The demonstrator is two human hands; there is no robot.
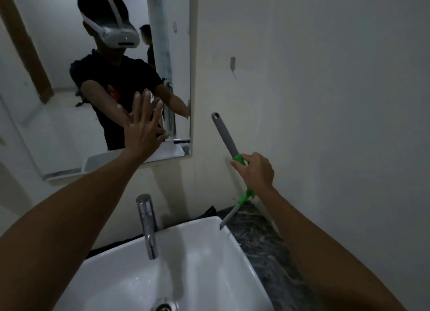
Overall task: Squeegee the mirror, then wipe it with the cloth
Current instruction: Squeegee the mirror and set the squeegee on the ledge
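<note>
Your left hand (144, 124) is raised in front of the mirror (65, 129), fingers spread and flat, holding nothing; whether the palm touches the glass cannot be told. The mirror hangs on the far wall, above and left of the basin (186, 264).

Your right hand (256, 171) is closed around the squeegee handle (226, 136), gripping at the green section. The grey upper end of the handle points up and to the far left, just right of the mirror's edge. The lower shaft runs down and left, and its tip meets the far right rim of the basin. The squeegee blade is not visible.

The tap (147, 224) stands upright at the far edge of the basin. The dark stone worktop (263, 248) lies to the right of the basin.
</note>
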